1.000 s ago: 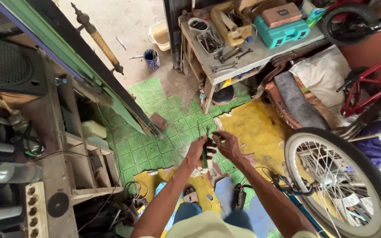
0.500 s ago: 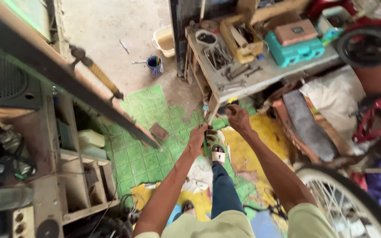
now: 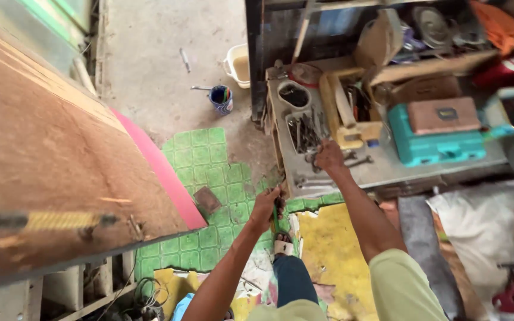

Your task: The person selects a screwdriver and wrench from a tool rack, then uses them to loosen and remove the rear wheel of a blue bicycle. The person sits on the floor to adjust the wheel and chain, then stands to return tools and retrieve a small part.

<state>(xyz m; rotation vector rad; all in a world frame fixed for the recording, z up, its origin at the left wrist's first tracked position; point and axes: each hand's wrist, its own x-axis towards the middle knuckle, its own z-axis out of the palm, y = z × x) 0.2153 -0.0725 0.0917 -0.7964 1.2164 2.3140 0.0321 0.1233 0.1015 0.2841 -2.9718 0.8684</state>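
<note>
Right hand (image 3: pixel 330 156) is now reaching up onto the grey workbench (image 3: pixel 388 169), fingers curled down among the loose wrenches (image 3: pixel 352 160) just below the tray of tools (image 3: pixel 304 132); can't tell if it's actually gripping one, the hand's hiding that bit. Half a sec ago both hands were close together over the floor; now they're well apart. Left hand (image 3: pixel 266 205) is staying low by the bench's front edge, closed around a green-handled tool (image 3: pixel 276 219) (pliers maybe, too small to tell) that's pointing down toward the sandalled foot (image 3: pixel 282 244) on the green mat (image 3: pixel 209 172). View has also swung w/ the head; the teal case (image 3: pixel 432 145) is sitting right of the hand.
</note>
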